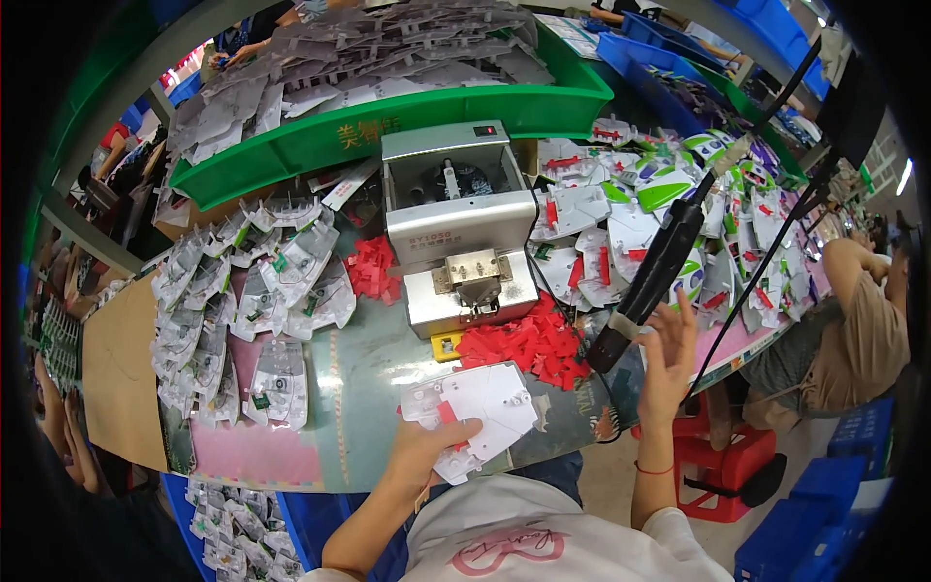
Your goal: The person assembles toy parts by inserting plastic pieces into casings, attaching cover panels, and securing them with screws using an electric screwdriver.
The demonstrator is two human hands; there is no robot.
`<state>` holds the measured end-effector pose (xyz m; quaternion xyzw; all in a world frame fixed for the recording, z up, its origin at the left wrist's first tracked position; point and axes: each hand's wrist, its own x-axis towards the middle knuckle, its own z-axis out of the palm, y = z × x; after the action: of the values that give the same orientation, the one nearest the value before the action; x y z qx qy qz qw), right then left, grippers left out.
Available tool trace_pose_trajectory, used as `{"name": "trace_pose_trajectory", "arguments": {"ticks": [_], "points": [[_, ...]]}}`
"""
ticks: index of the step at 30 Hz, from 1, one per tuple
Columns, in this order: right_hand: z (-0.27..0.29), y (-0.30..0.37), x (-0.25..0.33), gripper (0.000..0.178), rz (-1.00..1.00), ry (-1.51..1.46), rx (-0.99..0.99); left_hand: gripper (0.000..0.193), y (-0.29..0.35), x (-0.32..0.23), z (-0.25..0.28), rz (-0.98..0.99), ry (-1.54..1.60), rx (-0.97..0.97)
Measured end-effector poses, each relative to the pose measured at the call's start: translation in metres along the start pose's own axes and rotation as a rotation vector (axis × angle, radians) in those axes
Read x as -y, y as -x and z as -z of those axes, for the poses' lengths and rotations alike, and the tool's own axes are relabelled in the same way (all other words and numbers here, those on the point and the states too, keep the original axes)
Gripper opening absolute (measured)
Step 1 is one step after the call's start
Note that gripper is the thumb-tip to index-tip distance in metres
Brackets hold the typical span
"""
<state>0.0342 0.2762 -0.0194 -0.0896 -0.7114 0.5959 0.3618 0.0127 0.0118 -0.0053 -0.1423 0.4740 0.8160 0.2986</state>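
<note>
My left hand (436, 451) grips a white plastic housing (499, 403) by its near left edge, thumb across its face. A red strip (447, 414) lies on that housing beside the thumb. On the right, my right hand (666, 364) is raised with its fingers apart, close to the lower end of a black electric screwdriver (652, 276) that hangs at a slant, tip up. Whether the fingertips touch the tool I cannot tell. Directly ahead stands a silver screw feeder (456, 228). Loose red strips (529, 344) are heaped at its front right.
White housings with green circuit boards (281, 262) stand stacked at left. White, green and purple housings (669, 189) pile up at right. A green bin (388, 121) of grey parts lies behind the feeder. A black cable (752, 291) hangs at right, above a red stool (713, 466).
</note>
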Motion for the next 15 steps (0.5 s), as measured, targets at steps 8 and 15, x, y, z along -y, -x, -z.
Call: {"name": "trace_pose_trajectory", "arguments": {"ticks": [8,15], "points": [[-0.026,-0.014,-0.018,0.061,-0.438,-0.556,0.454,0.056,0.000,0.007,0.006,0.021,0.079,0.041],[-0.057,-0.031,0.002,0.018,-0.397,-0.562,0.528,0.047,-0.002,0.005,0.010,-0.045,0.093,-0.003]]}}
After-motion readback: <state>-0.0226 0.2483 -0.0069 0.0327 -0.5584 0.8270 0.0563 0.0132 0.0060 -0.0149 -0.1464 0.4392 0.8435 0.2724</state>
